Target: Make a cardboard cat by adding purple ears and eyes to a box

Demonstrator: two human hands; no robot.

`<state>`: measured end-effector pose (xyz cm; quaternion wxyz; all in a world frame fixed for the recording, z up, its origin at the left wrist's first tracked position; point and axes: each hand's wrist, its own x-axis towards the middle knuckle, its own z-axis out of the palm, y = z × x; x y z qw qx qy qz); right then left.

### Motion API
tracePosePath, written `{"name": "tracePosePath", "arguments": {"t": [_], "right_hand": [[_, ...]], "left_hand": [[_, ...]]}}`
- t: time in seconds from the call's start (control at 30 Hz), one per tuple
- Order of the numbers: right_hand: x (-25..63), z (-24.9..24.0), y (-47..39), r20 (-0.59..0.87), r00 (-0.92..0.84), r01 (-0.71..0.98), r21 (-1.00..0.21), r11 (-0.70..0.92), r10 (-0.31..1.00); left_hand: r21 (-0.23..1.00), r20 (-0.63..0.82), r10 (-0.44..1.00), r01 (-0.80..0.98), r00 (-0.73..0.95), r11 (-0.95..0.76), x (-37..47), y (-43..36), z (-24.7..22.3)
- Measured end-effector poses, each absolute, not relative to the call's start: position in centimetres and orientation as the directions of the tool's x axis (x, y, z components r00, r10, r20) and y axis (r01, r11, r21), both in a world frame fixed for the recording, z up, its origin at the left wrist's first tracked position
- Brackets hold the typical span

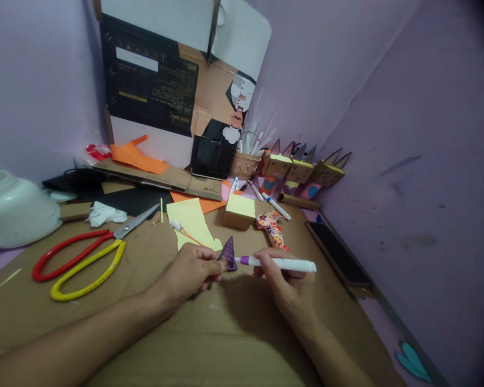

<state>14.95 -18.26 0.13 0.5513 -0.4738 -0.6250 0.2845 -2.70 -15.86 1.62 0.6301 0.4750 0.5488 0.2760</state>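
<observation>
My left hand (197, 269) pinches a small pointed cardboard piece (229, 255) by its lower left edge. Purple ink covers much of that triangle, and its outline is darker. In my right hand (288, 279) is a white felt-tip marker (294, 265) with a purple collar, held level. Its tip points left and meets, or nearly meets, the triangle's right edge. Just beyond my hands lie a torn sheet of pale yellow paper (189, 215), a small cardboard box (239, 219) with a yellow top, and a floral-patterned scrap (271, 228).
Large scissors (119, 234) with red and yellow handles lie left. A white pot (16, 209) stands at the far left, a phone (339, 255) at the right. Behind are a basket of markers (246, 163), eared box figures (300, 171) and a propped-up printed carton (153, 80).
</observation>
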Motion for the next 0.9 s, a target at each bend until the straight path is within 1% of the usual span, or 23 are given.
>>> {"name": "tracePosePath", "arguments": {"t": [0.13,0.3,0.43,0.53,0.63,0.8,0.9], "right_hand": [[14.82,0.25,-18.29,0.425,0.010,0.291,-0.867,0.404,0.905],[14.82,0.09,-18.32,0.422,0.086,0.280,-0.880,0.384,0.903],[14.84,0.03,-18.27,0.407,0.042,0.298,-0.877,0.378,0.912],[14.84,0.15,-18.32,0.424,0.057,0.300,-0.871,0.389,0.904],[14.79,0.22,-18.37,0.436,0.032,0.292,-0.865,0.409,0.899],[14.73,0.08,-18.49,0.402,-0.008,0.290,-0.875,0.387,0.915],[14.76,0.12,-18.54,0.412,-0.010,0.291,-0.871,0.396,0.911]], "left_hand": [[0.910,-0.410,0.879,0.178,0.245,0.375,-2.72,-15.83,1.54],[0.909,-0.412,0.877,0.174,0.248,0.377,-2.77,-15.78,1.54],[0.910,-0.411,0.875,0.173,0.255,0.377,-2.72,-15.81,1.71],[0.906,-0.419,0.873,0.180,0.251,0.384,-2.66,-15.77,1.78],[0.909,-0.412,0.876,0.183,0.249,0.376,-2.62,-15.71,1.75],[0.909,-0.406,0.881,0.209,0.243,0.362,-2.66,-15.83,1.65],[0.905,-0.414,0.877,0.213,0.243,0.368,-2.68,-15.83,1.58]]}}
